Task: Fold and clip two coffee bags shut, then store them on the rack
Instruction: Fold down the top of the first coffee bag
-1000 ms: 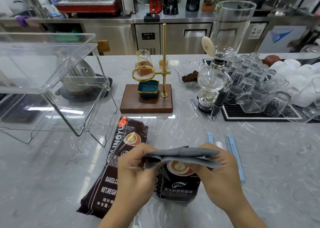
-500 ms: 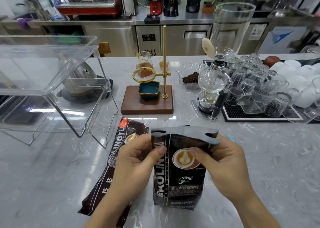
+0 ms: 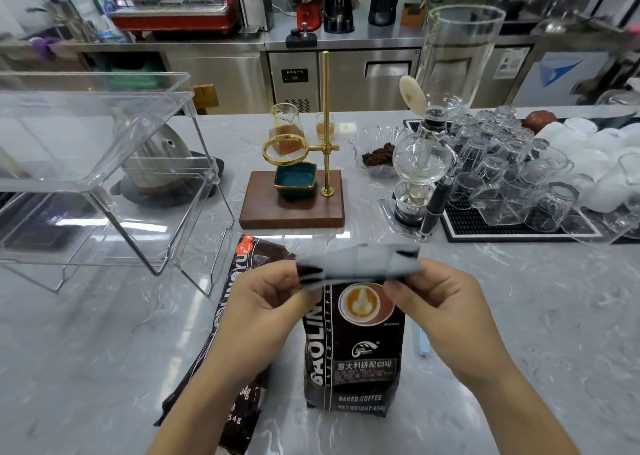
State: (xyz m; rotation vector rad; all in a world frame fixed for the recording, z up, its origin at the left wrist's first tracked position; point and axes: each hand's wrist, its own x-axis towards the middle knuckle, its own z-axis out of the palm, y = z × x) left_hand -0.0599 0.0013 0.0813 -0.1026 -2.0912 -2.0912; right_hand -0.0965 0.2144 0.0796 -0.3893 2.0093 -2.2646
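Right of the flat coffee bag (image 3: 221, 344), the upright black bag (image 3: 353, 350) now stands taller; left hand (image 3: 266, 302) and right hand (image 3: 440, 302) pinch its grey folded top (image 3: 360, 262).

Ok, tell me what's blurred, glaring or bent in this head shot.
Head view: the folded top of the upright coffee bag is smeared by motion between the left hand and right hand, while its lower label reads sharp; ceiling light glares off the marble counter and the clear rack; wide-angle distortion bows the counter's far edge and leans the tall glass cylinder.
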